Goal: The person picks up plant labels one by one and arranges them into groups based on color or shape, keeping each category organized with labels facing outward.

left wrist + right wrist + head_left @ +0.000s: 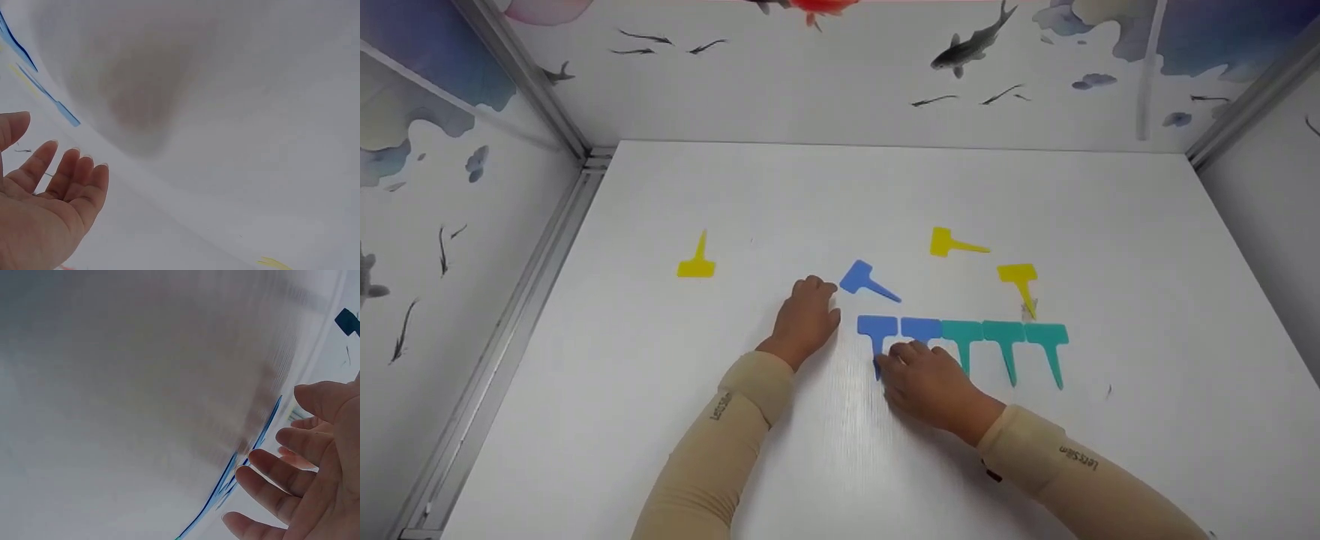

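Observation:
T-shaped plastic plant labels lie on a white table. Two blue labels, the left one [877, 325] and its neighbour [921, 327], form a row with three green labels [1003, 331]. My right hand [934, 382] rests over the stem of the second blue label and partly covers it; its fingers are loosely bent around nothing in the right wrist view. Just left of a tilted blue label [858, 277] above the row is my left hand [804, 322]. Its relaxed fingers [73, 174] hold nothing in the left wrist view.
One yellow label [697, 268] lies at the far left, stem pointing away. Two more yellow labels, one sideways [942, 242] and one stem-down [1018, 273], lie at the upper right. Printed panels [810, 105] with fish wall the table [585, 315] at back and sides.

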Demonstrator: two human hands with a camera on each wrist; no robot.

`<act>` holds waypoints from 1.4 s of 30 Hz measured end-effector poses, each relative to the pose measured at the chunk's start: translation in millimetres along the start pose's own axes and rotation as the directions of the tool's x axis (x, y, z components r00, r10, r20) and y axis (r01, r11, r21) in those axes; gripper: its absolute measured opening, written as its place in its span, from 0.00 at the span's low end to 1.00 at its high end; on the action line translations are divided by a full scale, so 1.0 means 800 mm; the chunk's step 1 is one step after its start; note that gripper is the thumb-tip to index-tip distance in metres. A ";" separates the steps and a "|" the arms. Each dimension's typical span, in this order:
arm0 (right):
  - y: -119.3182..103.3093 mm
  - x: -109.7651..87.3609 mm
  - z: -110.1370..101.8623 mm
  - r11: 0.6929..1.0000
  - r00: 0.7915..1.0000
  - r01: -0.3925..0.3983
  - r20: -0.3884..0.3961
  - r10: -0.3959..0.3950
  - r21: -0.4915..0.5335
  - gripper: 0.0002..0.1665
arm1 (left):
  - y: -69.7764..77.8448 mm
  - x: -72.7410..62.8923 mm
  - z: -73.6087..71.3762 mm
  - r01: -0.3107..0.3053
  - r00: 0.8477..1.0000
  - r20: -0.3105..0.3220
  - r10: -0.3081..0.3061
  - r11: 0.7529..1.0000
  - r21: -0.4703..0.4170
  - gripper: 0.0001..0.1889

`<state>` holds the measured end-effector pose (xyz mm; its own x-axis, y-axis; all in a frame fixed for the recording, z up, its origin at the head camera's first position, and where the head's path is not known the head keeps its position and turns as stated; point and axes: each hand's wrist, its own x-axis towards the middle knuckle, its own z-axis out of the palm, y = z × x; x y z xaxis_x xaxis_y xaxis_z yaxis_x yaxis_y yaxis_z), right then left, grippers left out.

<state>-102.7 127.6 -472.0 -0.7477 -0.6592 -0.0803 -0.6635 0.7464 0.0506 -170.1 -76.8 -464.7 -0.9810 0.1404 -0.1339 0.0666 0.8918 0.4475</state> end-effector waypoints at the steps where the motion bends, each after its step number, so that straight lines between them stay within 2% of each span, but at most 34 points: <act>1: 0.000 -0.001 0.001 1.000 1.000 0.006 -0.008 -0.006 -0.009 0.28 | 0.000 0.002 0.000 -0.006 1.000 0.000 0.007 1.000 0.004 0.22; 6: -0.001 -0.003 0.004 0.999 0.999 0.012 -0.032 -0.013 -0.033 0.27 | -0.002 0.013 0.004 -0.033 0.999 0.003 0.033 0.999 0.004 0.21; 13: -0.004 -0.004 0.002 0.998 1.000 0.011 0.005 -0.011 -0.061 0.29 | -0.003 0.026 0.007 -0.033 0.999 0.006 0.033 0.999 0.005 0.21; 22: -0.008 -0.001 0.000 0.994 0.997 0.001 0.074 0.007 -0.106 0.31 | 0.014 0.041 0.009 -0.065 0.998 0.024 0.063 0.996 0.067 0.23; 29: -0.006 -0.001 0.000 0.997 0.999 -0.014 0.048 0.018 -0.071 0.30 | 0.027 0.056 0.011 -0.082 0.996 0.045 0.078 0.991 0.108 0.24; 35: -0.005 -0.002 -0.001 0.998 0.999 -0.017 0.043 0.019 -0.059 0.28 | 0.039 0.062 0.011 -0.120 0.992 0.052 0.113 0.978 0.172 0.23; 42: -0.008 0.001 -0.006 0.997 0.998 0.001 0.060 0.004 -0.078 0.26 | 0.045 0.068 0.020 -0.145 0.989 0.043 0.139 0.973 0.181 0.21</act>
<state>-99.4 122.1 -468.0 -0.7471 -0.6498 -0.1401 -0.6644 0.7363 0.1278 -218.6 -30.2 -469.8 -0.9535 0.2814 -0.1084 0.2396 0.9251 0.2945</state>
